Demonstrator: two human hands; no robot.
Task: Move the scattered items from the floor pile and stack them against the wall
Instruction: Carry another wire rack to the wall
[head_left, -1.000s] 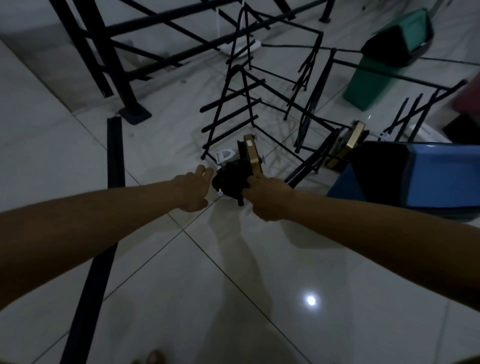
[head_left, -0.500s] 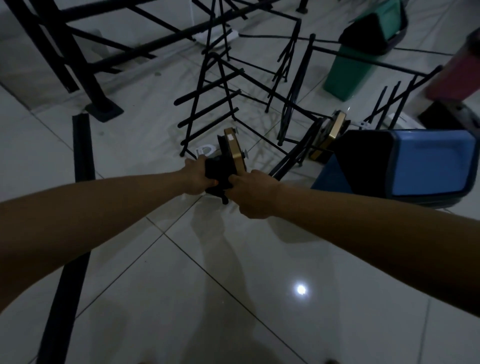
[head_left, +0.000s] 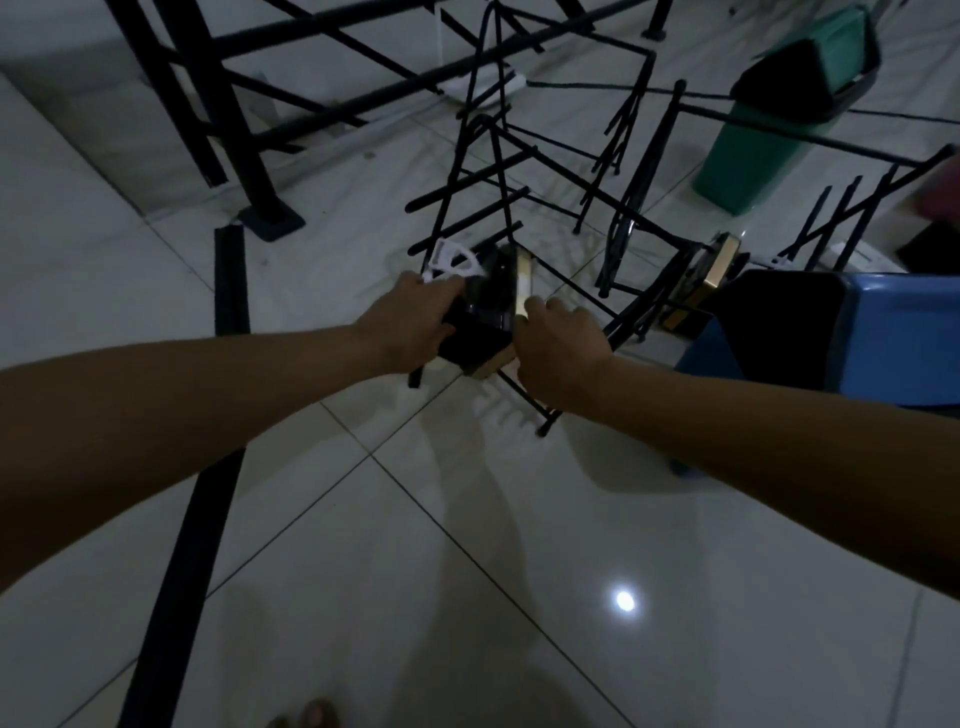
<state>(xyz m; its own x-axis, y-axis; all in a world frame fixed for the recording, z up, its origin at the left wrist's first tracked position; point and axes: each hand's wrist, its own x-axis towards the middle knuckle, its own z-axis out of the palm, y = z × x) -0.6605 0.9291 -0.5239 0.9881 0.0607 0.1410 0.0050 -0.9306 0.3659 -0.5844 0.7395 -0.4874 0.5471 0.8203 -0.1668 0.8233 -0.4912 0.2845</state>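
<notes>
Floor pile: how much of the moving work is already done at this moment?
Nothing looks stacked yet. In hand: the left hand and right hand both grip the black and gold item. Left on the floor: the black wire racks, a second gold-edged item and the long black strip.

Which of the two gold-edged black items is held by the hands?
The nearer gold-edged item, gripped between left hand and right hand. The other rests untouched beside the blue bin.

It looks like a dim storage room: a glossy white tile floor (head_left: 467, 597), tangled black metal racks (head_left: 498, 171), and green (head_left: 763, 140) and blue (head_left: 883, 332) plastic bins lying around.
</notes>
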